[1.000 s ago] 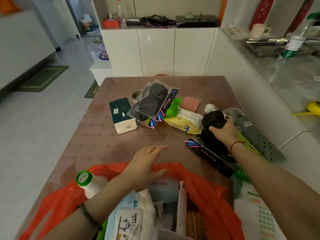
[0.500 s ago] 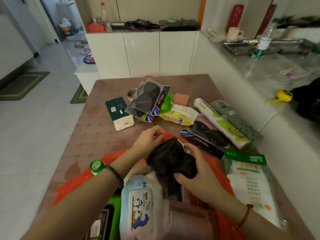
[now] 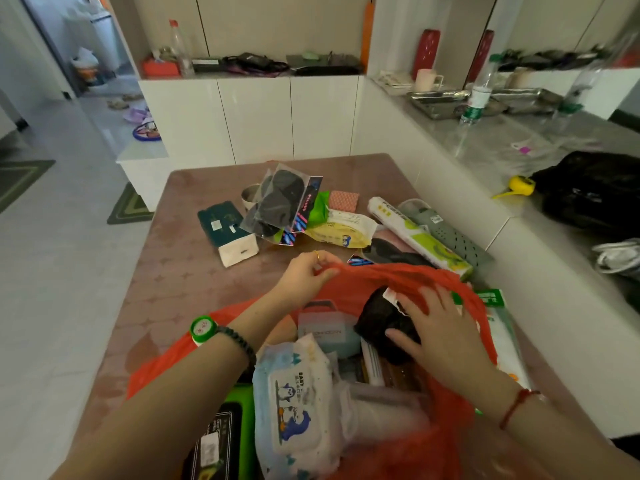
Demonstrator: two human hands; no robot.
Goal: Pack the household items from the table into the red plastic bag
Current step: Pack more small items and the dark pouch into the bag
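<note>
The red plastic bag point(image 3: 388, 275) lies open at the table's near edge. My left hand point(image 3: 306, 277) pinches its far rim and holds it up. Inside the bag mouth, my right hand point(image 3: 438, 332) presses on a black bundle point(image 3: 377, 320) with a white tag. A baby wipes pack point(image 3: 298, 407) and a green-edged black pack point(image 3: 225, 434) stick out of the bag near me. Farther out on the table lie a dark green tissue pack point(image 3: 225, 225), a clear packet of black items point(image 3: 277, 202), a yellow wipes pack point(image 3: 341, 230) and a green-white roll point(image 3: 419, 233).
The brown table point(image 3: 166, 292) also holds a small metal cup point(image 3: 250, 195), a pink cloth point(image 3: 343, 199), a grey perforated slipper point(image 3: 453, 233) and a green-white flat pack point(image 3: 502, 327) beside the bag. A white counter wall runs along the right; white cabinets stand behind.
My right hand carried the black bundle from the table's right side over to the bag and pushed it down inside. My left hand took hold of the bag's rim and lifted it.
</note>
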